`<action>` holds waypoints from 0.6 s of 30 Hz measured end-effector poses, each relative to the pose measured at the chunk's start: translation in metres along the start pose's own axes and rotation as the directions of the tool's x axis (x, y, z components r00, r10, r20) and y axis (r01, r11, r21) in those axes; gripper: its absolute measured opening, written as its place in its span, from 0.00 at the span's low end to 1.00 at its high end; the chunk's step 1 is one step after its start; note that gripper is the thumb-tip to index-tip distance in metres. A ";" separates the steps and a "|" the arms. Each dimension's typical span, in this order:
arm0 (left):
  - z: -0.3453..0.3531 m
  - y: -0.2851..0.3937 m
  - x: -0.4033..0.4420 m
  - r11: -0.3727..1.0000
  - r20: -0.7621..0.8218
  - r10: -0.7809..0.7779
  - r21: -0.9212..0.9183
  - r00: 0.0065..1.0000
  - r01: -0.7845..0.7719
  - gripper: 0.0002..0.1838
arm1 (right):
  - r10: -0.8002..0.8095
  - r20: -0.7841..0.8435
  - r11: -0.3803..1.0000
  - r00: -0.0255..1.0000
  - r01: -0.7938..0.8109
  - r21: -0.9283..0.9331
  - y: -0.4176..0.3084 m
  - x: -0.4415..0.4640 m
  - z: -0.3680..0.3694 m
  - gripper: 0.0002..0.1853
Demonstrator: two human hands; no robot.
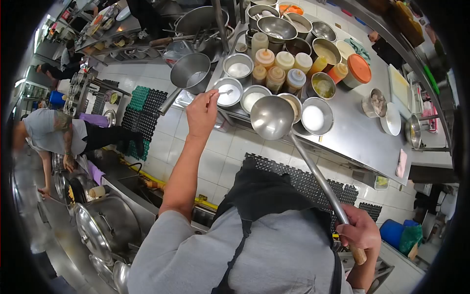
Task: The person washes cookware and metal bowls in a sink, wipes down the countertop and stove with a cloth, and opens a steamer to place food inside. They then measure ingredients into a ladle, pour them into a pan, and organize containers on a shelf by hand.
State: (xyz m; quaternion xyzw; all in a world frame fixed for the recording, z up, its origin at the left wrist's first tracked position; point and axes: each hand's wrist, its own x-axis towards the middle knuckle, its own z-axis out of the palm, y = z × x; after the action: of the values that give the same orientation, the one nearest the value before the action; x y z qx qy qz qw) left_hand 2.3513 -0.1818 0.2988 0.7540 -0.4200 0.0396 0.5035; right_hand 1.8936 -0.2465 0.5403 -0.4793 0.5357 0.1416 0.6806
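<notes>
My left hand (201, 111) is closed on the handle of a small spoon (226, 92), whose tip is over a metal bowl of white powder (229, 100). Lower right, my right hand (360, 228) grips the long handle of a ladle (272, 117) near its wooden end. The round steel ladle bowl is in front of the counter edge, partly covering a small bowl (294, 104) of tan contents. Beside it are bowls of white contents (254, 99) and white powder (313, 118). Squeeze bottles (275, 76) stand behind them.
A steel counter (362, 137) runs to the right, with an orange-lidded tub (359, 68) and a white bowl (390, 120). A large pan (190, 73) sticks out left of it. Another person (54, 132) leans over the stove at left. A large lidded pot (105, 228) stands lower left.
</notes>
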 end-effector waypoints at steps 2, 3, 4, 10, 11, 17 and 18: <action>0.002 -0.007 -0.002 0.999 -0.034 -0.050 -0.015 0.998 0.049 0.09 | -0.032 -0.029 0.997 0.999 0.034 0.076 0.002 -0.002 0.003 0.33; 0.002 -0.005 -0.003 0.983 -0.039 -0.163 -0.089 0.986 0.159 0.10 | -0.049 -0.044 0.992 0.998 0.053 0.111 0.003 -0.003 0.004 0.33; -0.001 -0.002 -0.003 0.951 -0.037 -0.273 -0.161 0.961 0.264 0.10 | -0.053 -0.046 0.992 0.998 0.058 0.113 0.002 -0.004 0.005 0.33; 0.001 -0.038 -0.008 0.757 -0.060 -0.576 -0.416 0.815 0.504 0.15 | -0.086 -0.051 0.986 0.995 0.092 0.138 -0.007 -0.003 0.011 0.32; -0.001 -0.041 -0.008 0.732 -0.070 -0.603 -0.444 0.795 0.516 0.14 | -0.093 -0.054 0.985 0.994 0.100 0.144 -0.009 -0.002 0.012 0.31; -0.020 -0.050 -0.011 0.612 -0.103 -0.726 -0.546 0.680 0.571 0.16 | -0.124 -0.075 0.991 0.989 0.127 0.037 -0.021 0.010 0.020 0.28; -0.024 -0.049 -0.009 0.608 -0.109 -0.726 -0.562 0.679 0.560 0.16 | -0.124 -0.081 0.992 0.989 0.125 0.012 -0.025 0.013 0.021 0.27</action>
State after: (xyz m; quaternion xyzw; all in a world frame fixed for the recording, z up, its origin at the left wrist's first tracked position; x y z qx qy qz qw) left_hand 2.3869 -0.1505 0.2709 0.6850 -0.0217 -0.1292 0.7166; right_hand 1.9291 -0.2462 0.5411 -0.5114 0.5327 0.0751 0.6702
